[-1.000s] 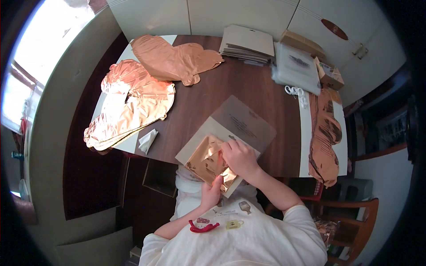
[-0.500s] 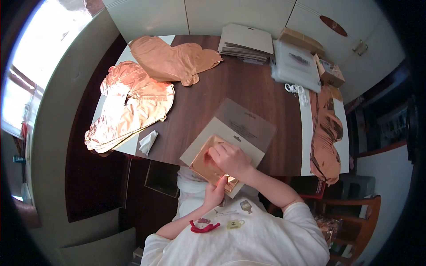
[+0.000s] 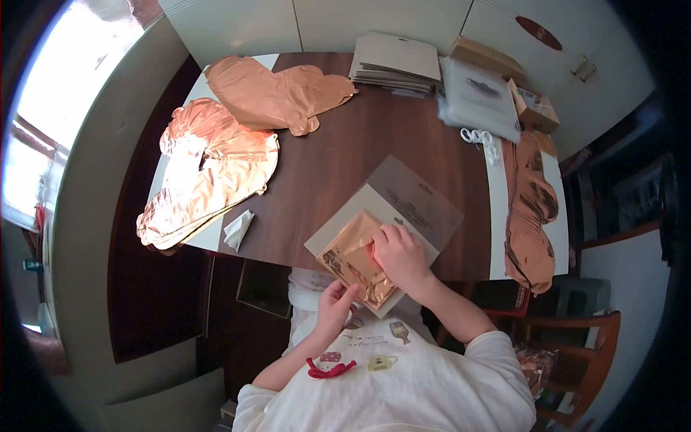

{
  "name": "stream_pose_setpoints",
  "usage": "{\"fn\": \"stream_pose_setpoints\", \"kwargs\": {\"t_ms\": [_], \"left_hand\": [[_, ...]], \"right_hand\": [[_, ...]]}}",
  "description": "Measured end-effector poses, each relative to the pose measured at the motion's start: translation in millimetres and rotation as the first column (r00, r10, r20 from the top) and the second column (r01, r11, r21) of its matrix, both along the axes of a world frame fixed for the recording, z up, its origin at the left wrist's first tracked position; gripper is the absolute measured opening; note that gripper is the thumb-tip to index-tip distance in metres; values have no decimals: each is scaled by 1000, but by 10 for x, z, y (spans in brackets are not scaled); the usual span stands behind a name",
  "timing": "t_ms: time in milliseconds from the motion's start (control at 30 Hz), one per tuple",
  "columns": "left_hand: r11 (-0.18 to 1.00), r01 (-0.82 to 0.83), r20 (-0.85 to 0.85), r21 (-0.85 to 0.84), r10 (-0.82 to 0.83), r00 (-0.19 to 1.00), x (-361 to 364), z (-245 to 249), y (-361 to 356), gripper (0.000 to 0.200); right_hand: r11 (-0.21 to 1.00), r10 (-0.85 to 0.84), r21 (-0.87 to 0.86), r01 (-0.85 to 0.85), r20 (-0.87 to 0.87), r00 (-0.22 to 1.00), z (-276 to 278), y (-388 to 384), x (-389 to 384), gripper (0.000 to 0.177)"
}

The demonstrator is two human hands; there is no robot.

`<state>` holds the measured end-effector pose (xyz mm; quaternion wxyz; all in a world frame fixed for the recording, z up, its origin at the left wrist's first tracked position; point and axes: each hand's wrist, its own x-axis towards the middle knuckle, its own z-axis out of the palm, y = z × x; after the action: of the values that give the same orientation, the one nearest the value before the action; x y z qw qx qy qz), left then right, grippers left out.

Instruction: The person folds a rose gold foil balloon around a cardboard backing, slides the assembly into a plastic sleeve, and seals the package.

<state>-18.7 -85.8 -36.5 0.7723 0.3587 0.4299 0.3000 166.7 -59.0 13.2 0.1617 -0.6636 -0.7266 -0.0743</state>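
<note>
A folded copper-coloured foil piece lies on a pale card at the table's front edge. Under the card is a clear plastic bag with dark print. My right hand rests on the foil's right part, fingers curled down; what its fingertips hold, if anything, is hidden. My left hand is beside the foil's lower left edge, its thumb and fingers apart, with nothing visible between them.
Flat foil pieces and shiny ones lie on the left; more foil is at the right. At the back are stacked cards, clear bags and a small box. A crumpled white tissue lies front left.
The card, bag and foil have shifted slightly right. My right hand has moved right across the foil. My left hand has come off the foil's lower edge and moved left.
</note>
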Motion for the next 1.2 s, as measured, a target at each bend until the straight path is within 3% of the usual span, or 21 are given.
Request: {"fn": "stream_pose_setpoints", "kwargs": {"t_ms": [167, 367, 767, 967, 1200], "left_hand": [[991, 27, 14, -128, -26, 1000, 23, 39, 40, 23], [986, 48, 39, -157, -43, 998, 76, -10, -12, 28], [993, -49, 121, -109, 62, 991, 169, -169, -120, 25], [991, -93, 132, -98, 105, 986, 291, 41, -39, 25], [974, -103, 28, -201, 111, 993, 251, 111, -7, 21]], "right_hand": [[988, 67, 134, -75, 59, 996, 18, 14, 94, 13], [995, 82, 51, -85, 57, 995, -43, -10, 97, 11], [974, 185, 119, -195, 86, 979, -68, -3, 34, 8], [972, 226, 53, -230, 65, 972, 96, -60, -111, 10], [966, 256, 42, -255, -14, 967, 141, -61, -61, 11]]}}
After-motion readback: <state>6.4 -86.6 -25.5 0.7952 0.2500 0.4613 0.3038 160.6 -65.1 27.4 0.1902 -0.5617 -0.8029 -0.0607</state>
